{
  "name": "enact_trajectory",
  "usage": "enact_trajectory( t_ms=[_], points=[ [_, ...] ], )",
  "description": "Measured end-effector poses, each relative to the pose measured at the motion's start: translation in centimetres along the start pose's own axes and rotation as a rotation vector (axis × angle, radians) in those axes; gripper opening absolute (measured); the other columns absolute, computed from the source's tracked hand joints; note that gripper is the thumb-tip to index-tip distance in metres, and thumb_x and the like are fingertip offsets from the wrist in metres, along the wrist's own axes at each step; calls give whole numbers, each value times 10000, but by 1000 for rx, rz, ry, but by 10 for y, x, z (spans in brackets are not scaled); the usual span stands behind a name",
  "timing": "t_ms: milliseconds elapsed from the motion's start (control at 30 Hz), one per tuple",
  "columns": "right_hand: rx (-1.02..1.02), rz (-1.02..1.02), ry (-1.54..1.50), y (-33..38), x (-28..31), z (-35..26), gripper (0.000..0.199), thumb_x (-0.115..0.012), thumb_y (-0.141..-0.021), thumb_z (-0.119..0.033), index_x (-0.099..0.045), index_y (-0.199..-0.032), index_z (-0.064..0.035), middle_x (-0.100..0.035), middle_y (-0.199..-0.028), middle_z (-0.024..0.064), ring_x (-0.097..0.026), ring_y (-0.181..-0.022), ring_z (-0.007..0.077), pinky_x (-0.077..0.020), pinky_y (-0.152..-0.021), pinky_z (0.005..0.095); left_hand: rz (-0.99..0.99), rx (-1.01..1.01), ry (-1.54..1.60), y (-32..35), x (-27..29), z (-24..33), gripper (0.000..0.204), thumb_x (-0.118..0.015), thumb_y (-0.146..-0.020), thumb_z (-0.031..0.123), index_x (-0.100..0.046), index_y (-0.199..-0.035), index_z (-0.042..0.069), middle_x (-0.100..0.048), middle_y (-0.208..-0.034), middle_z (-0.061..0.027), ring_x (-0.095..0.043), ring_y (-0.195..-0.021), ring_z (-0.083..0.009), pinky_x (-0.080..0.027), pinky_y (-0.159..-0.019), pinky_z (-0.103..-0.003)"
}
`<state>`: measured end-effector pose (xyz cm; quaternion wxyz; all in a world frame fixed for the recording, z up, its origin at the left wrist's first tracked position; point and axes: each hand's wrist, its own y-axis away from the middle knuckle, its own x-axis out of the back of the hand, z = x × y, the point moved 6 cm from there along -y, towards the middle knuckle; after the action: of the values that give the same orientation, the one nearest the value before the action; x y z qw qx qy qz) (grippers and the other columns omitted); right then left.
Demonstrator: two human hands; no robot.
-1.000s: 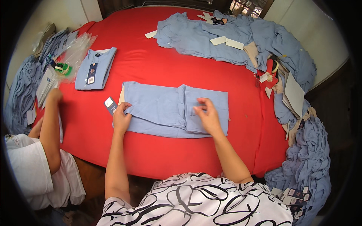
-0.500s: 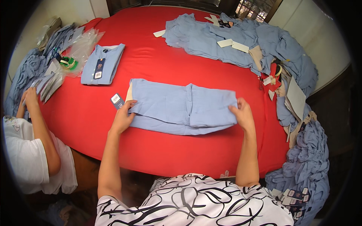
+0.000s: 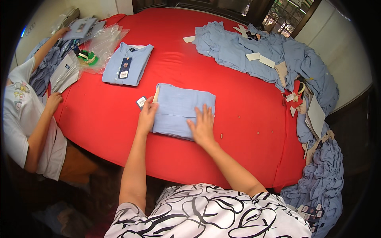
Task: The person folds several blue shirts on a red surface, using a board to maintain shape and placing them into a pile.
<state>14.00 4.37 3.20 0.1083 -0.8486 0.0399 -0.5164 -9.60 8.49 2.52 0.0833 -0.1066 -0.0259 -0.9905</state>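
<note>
A light-blue shirt (image 3: 178, 101) lies folded into a compact rectangle on the red-covered table in front of me. At its left edge, my left hand (image 3: 147, 115) is closed on the cloth. A navy and white hang tag (image 3: 141, 102) sticks out beside that hand. My right hand (image 3: 203, 127) rests flat on the right part of the shirt, its fingers spread over the fabric. Another folded blue shirt (image 3: 135, 65) with a navy tag lies farther off to the left, apart from both hands.
A co-worker (image 3: 33, 115) stands at the left, reaching over bagged shirts (image 3: 81, 27). Clear plastic bags (image 3: 105, 45) and a green tape dispenser (image 3: 88, 58) lie nearby. Heaped blue garments (image 3: 246, 43) line the far right, with white cards (image 3: 316, 113) beside them.
The shirt's right part has been folded over leftward, making it shorter. My right hand has moved left and opened onto it. The co-worker has stretched one arm toward the bagged shirts.
</note>
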Motion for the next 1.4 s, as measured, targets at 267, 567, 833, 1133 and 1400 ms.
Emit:
enact_trajectory(
  t_ms=[267,567,833,1133,1400],
  points=[
    [75,-44,-334,-30,1,13,530,-526,-992,-322,-440,-1431,-36,-299,-1557,216,-221,-1470,366,-185,-1196,494,176,-161,-765,3,7,8,499,-774,-815,312,-593,-1160,0,-559,-1211,-179,-490,-1140,-353,-422,-970,-453],
    [-197,-38,-468,-32,39,75,381,-519,-989,-158,-549,-1340,-15,-455,-1463,166,-475,-1311,318,-402,-1085,382,225,-91,-752,-4,8,9,396,-758,-822,274,-610,-1025,-32,-629,-1029,-196,-590,-995,-351,-480,-861,-448],
    [-42,-47,99,-33,60,63,561,-622,-934,-336,-500,-1421,-86,-365,-1539,158,-299,-1430,356,-211,-1165,564,-1,202,-293,37,-29,8,373,-727,-798,47,-448,-1043,10,-631,-798,-159,-678,-775,-318,-543,-682,-426],
    [324,-84,64,4,51,50,598,-587,-931,-470,-491,-1426,-148,-328,-1550,160,-224,-1448,399,-187,-1155,582,-167,-91,-518,116,-105,47,366,-726,-846,172,-508,-1081,-6,-648,-907,-192,-637,-918,-366,-505,-776,-446],
    [-612,-275,-791,105,57,121,310,-632,-937,-119,-568,-1201,31,-602,-989,88,-604,-760,135,-534,-616,267,-261,-178,-640,72,-56,13,393,-754,-838,298,-630,-1023,-27,-625,-980,-136,-578,-967,-308,-484,-816,-408]
  ],
)
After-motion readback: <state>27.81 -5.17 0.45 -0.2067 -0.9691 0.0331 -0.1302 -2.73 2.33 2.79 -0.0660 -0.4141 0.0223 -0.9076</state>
